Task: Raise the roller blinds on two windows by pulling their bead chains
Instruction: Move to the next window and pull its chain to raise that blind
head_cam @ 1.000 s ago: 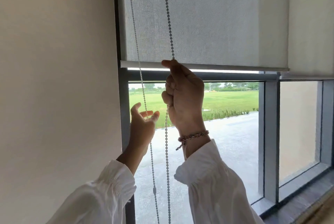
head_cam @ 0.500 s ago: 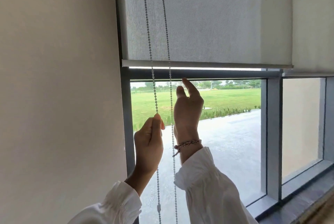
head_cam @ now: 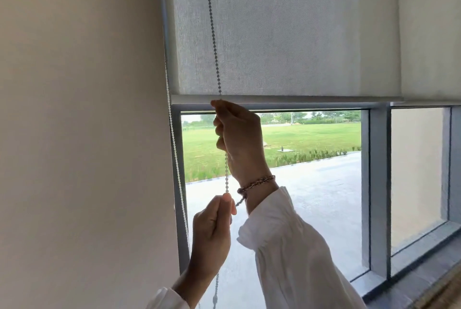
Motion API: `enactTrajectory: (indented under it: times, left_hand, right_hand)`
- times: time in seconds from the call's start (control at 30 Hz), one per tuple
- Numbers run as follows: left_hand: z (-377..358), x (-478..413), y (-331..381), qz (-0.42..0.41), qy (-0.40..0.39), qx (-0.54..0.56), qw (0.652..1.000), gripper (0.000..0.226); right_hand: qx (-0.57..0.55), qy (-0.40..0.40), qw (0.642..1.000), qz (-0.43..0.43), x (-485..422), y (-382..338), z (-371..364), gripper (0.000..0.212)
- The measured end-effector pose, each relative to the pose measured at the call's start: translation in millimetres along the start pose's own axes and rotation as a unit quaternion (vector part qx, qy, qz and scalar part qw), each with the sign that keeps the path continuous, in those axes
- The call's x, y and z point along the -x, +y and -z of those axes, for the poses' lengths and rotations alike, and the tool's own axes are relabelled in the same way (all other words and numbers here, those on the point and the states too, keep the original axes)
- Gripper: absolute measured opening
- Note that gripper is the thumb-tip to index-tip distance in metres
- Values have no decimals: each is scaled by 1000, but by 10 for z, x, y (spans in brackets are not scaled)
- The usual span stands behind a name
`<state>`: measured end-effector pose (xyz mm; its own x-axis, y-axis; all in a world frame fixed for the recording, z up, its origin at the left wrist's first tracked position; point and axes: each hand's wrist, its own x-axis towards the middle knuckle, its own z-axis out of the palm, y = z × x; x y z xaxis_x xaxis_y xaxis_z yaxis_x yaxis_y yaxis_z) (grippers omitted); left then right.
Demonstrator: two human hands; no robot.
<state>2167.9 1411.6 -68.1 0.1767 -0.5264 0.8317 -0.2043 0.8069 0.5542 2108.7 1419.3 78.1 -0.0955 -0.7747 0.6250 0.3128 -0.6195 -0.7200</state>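
Note:
A grey roller blind (head_cam: 287, 34) covers the upper part of the left window, its bottom bar (head_cam: 311, 99) level with the top of the frame. The bead chain (head_cam: 212, 26) hangs in front of the blind. My right hand (head_cam: 239, 139) grips this strand just under the bottom bar. My left hand (head_cam: 212, 236) is closed on the same strand lower down, thumb on top. The chain's other strand (head_cam: 177, 159) hangs along the left window frame. A second blind (head_cam: 429, 29) covers the upper right window at about the same height.
A plain beige wall (head_cam: 79, 134) fills the left side. A grey mullion (head_cam: 378, 184) separates the two windows, with a sill (head_cam: 411, 283) at the lower right. Lawn and pavement lie outside the glass.
My right hand, open half a second ago, has closed on the chain higher up. My left hand has dropped lower along the chain. One strand has swung over to the left frame.

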Motion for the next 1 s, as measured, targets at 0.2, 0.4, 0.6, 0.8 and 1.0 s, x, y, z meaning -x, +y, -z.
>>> enactTrajectory:
  times: [0.2, 0.4, 0.6, 0.8, 1.0]
  left_hand:
    - [-16, 1, 95, 15, -11, 29, 999, 32]
    - [5, 3, 91, 21, -2, 42, 999, 31]
    - [50, -11, 69, 22, -13, 50, 998, 29]
    - [81, 44, 13, 25, -26, 38, 999, 26]
    - [124, 132, -119, 53, -21, 36, 998, 25]
  right_hand:
    - [22, 45, 997, 61, 0, 47, -18, 16]
    - [20, 51, 994, 94, 47, 42, -20, 18]
    - [-5, 46, 993, 104, 119, 22, -38, 25]
    - [-10, 52, 993, 106, 210, 119, -2, 26]
    - [-24, 41, 995, 83, 248, 211, -11, 27]
